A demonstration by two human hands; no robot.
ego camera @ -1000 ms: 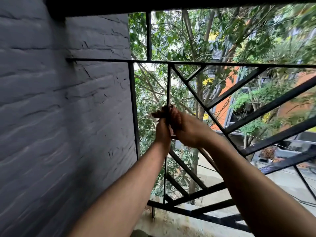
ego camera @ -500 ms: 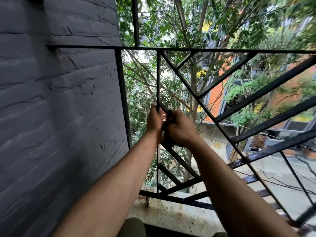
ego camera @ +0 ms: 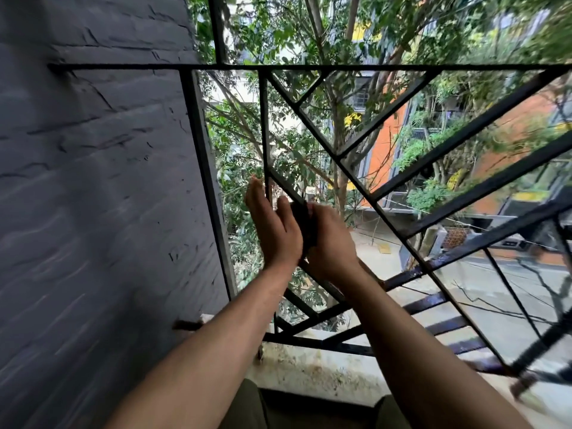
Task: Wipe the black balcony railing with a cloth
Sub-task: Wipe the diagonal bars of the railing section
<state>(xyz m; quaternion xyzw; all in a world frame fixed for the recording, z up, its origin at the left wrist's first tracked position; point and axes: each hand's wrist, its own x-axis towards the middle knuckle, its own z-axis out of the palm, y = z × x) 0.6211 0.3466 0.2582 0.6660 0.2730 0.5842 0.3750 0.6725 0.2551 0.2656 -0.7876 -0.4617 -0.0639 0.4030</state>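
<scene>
The black metal railing [ego camera: 371, 68] fills the balcony opening with one vertical bar and several diagonal bars. A dark cloth [ego camera: 305, 216] is wrapped on a short diagonal bar just right of the vertical bar. My right hand [ego camera: 331, 243] grips the cloth around that bar. To its left, my left hand [ego camera: 272, 230] lies beside the cloth with its fingers straight, pointing up along the vertical bar. Most of the cloth is hidden between the two hands.
A dark grey brick wall [ego camera: 93, 181] closes off the left side, right up to the railing frame. A stained concrete ledge [ego camera: 309, 366] runs under the railing. Beyond the bars are trees, an orange building and a street far below.
Both hands slid down from the vertical bar onto the short diagonal bar. My left hand's fingers have straightened from a curled grip. The view has tilted downward.
</scene>
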